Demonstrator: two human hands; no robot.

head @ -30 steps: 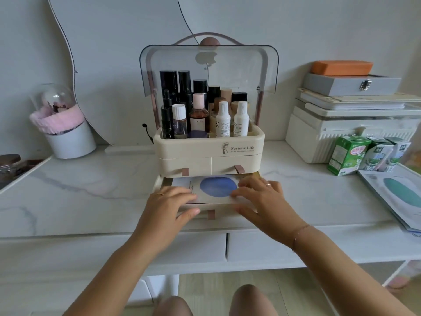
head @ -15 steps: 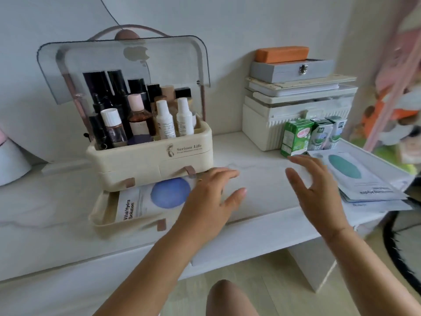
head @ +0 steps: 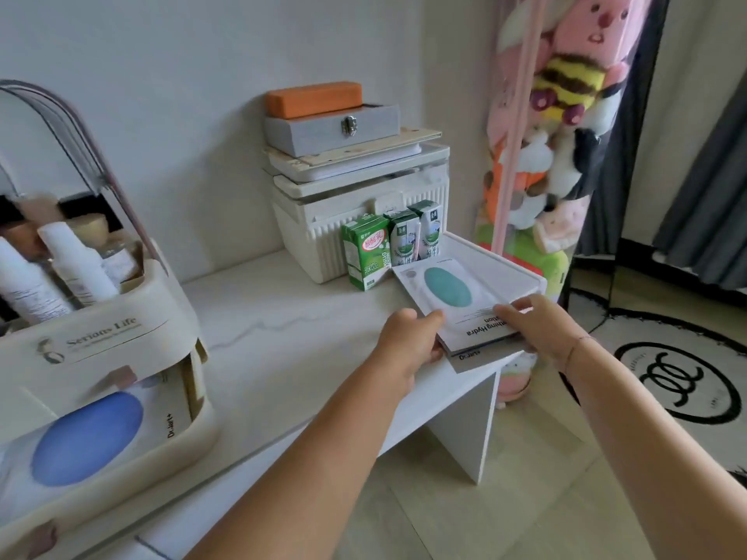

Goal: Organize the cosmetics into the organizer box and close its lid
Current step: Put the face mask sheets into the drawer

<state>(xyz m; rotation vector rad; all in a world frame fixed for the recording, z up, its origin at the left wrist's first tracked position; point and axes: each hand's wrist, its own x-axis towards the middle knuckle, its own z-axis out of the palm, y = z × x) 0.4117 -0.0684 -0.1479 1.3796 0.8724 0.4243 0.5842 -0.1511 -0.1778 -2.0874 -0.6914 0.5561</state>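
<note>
The person's left hand (head: 408, 341) pinched the left edge of the stack of mask packs (head: 448, 293), with the thumb on top and the other fingers tucked under it. The right hand (head: 543, 329) held the stack's other side, its fingers bent over the top; I could not see that thumb. The top pack had a green spot just past the fingertips. The stack lay at the end of the white table (head: 283, 317). Beyond the fingers, three milk cartons (head: 366, 252) stood close to the stack. Far to the left of the left hand's fingers sat the organizer box (head: 101, 337), its clear lid (head: 60, 115) up, bottles (head: 77, 264) standing inside, and its bottom drawer (head: 194, 430) pulled out with a blue-spot pack (head: 87, 438) lying in it
</note>
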